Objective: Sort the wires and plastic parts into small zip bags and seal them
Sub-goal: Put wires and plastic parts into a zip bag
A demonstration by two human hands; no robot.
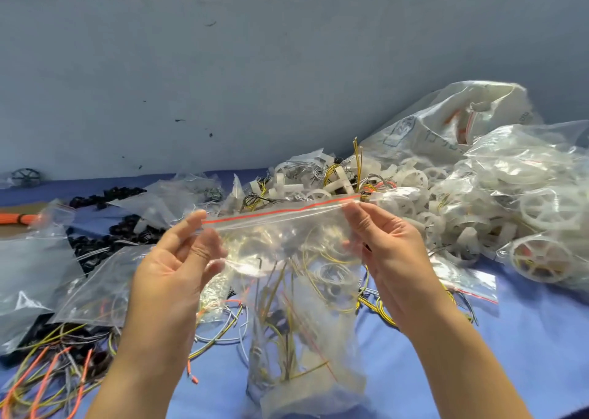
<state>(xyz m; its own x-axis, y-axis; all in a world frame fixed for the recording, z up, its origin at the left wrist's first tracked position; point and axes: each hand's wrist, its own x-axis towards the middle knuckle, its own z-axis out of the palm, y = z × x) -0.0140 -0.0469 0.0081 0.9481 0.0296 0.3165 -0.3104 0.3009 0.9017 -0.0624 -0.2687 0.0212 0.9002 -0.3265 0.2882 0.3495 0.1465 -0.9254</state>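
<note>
From the head camera, a clear zip bag [296, 291] with a red stripe [280, 212] along its mouth hangs upright between both hands above the blue table cover [526, 339]. It holds thin yellow wires [322, 253] and pale plastic pieces near its bottom. To the right, a large clear bag [535, 202] is packed with white plastic wheels, and a white sack [446, 122] slumps behind it. Small flat bags [105, 285] lie on the left over black parts [121, 227] and loose orange and yellow wires [47, 364]. The left hand [178, 259], palm toward the camera, pinches the left end of the bag's mouth between thumb and fingers. The right hand [385, 243] pinches the right end, pulling the strip taut. Motion blurs the left fingertips, and whether the zip strip is pressed closed cannot be told. The bag's lower part is smeared and hard to read.
</note>
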